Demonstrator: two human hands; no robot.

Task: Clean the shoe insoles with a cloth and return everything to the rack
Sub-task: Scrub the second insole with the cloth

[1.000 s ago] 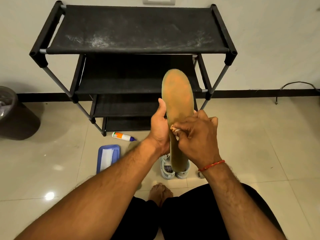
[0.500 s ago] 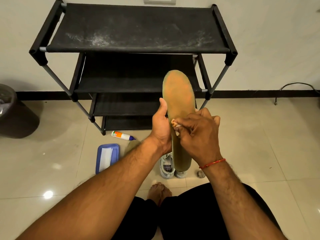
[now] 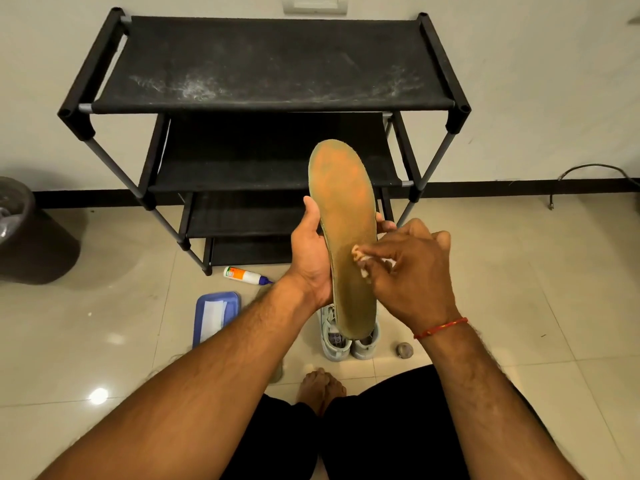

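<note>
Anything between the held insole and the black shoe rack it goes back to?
Nothing visible. The left hand holds the orange-tan foam insole, the right hand pinches a pale cloth on it, and the shelves of the black fabric rack are open-fronted. A white glue bottle lies on the floor before the bottom shelf, left of the path.

The rack [image 3: 270,64] stands against the wall, and the insole [image 3: 346,209] is upright before it. The left hand [image 3: 311,261] holds its left edge, and the right hand [image 3: 412,275] pinches the cloth [image 3: 360,259] against its face. Below, 2 shoes [image 3: 332,341] sit on the floor. A tray [image 3: 216,315] and a bottle [image 3: 246,274] lie to their left, and a bin [image 3: 31,233] stands far left.
</note>
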